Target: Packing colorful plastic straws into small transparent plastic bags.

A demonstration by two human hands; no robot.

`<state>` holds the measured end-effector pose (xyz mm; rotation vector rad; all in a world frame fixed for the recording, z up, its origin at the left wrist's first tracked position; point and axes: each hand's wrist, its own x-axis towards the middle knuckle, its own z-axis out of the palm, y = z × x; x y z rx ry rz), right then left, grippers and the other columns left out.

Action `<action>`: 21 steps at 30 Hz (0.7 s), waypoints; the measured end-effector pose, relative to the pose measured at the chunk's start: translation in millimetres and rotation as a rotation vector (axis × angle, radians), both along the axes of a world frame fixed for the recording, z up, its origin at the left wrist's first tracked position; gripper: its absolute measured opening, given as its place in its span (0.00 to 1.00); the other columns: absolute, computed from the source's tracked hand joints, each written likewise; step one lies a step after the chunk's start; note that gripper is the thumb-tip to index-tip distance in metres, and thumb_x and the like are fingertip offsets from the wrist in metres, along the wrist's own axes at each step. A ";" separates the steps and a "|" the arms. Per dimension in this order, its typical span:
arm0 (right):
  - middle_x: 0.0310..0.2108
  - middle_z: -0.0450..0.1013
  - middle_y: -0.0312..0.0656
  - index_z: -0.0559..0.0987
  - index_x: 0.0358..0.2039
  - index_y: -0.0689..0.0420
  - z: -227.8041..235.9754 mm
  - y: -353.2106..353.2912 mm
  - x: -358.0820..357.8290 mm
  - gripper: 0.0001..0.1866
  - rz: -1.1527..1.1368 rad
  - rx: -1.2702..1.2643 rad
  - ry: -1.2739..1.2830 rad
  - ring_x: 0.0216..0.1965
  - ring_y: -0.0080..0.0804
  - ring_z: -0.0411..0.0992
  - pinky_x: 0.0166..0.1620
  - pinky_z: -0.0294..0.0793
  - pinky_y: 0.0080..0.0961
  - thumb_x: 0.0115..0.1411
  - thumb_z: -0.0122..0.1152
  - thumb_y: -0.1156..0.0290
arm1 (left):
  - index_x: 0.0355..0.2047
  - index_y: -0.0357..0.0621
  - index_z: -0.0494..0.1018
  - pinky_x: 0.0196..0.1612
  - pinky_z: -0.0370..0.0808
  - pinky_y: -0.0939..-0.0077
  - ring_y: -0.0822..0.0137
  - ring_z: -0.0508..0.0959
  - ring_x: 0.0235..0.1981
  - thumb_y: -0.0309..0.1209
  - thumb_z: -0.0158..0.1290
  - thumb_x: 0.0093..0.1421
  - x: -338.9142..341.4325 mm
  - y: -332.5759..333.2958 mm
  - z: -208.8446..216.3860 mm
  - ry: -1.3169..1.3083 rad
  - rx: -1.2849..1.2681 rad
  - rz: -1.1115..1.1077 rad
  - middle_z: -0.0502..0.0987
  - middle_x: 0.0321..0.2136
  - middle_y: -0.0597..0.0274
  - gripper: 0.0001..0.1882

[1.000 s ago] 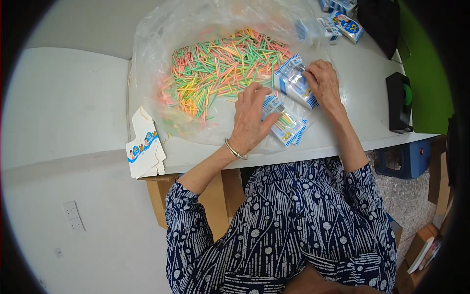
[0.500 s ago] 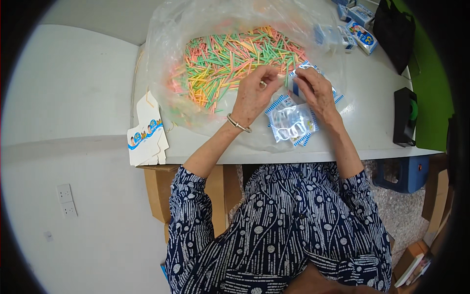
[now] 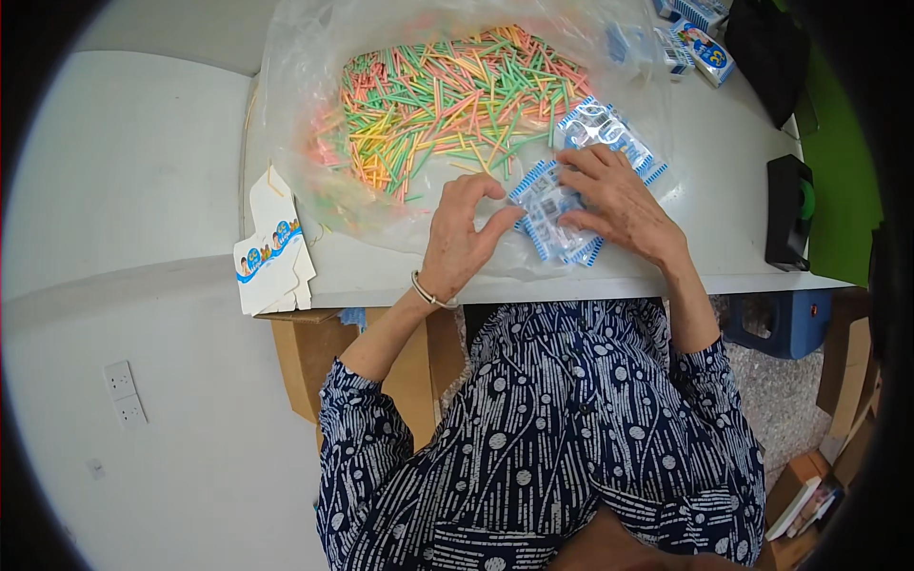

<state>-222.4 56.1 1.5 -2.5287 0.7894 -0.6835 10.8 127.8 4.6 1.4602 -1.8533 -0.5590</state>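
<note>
My left hand [image 3: 459, 231] is open beside the packets, thumb and fingers apart, with nothing in it. Spread over a small pile of blue-and-white striped clear plastic packets [image 3: 547, 211] is my right hand [image 3: 617, 202], its fingertips on or just above them; the hand covers part of the pile. Just beyond it lie more packets [image 3: 605, 128] of the same kind. Thin pink, green and yellow sticks [image 3: 457, 105] fill a large clear plastic bag [image 3: 295, 114], opened out in front of me.
At the table's left edge lie flat white printed cartons [image 3: 274, 252]. Small blue-and-white packs [image 3: 705, 52] and a black bag [image 3: 762, 62] sit at the far right. A black tape dispenser [image 3: 788, 214] stands at the right edge. Below are a cardboard box [image 3: 300, 366] and a blue stool [image 3: 785, 324].
My hands, close together with fingers pinched above the packets before, have come apart and opened. My left hand moved left and nearer; my right came down over the packets.
</note>
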 end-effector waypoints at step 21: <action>0.25 0.72 0.41 0.76 0.31 0.64 24.8 0.6 24.2 0.08 -0.030 0.398 -0.407 0.25 0.32 0.70 0.30 0.67 0.25 0.54 0.61 0.72 | 0.33 0.37 0.78 0.35 0.69 0.74 0.65 0.72 0.31 0.23 0.58 0.52 -15.3 -8.9 26.6 0.280 -0.057 0.047 0.77 0.27 0.59 0.06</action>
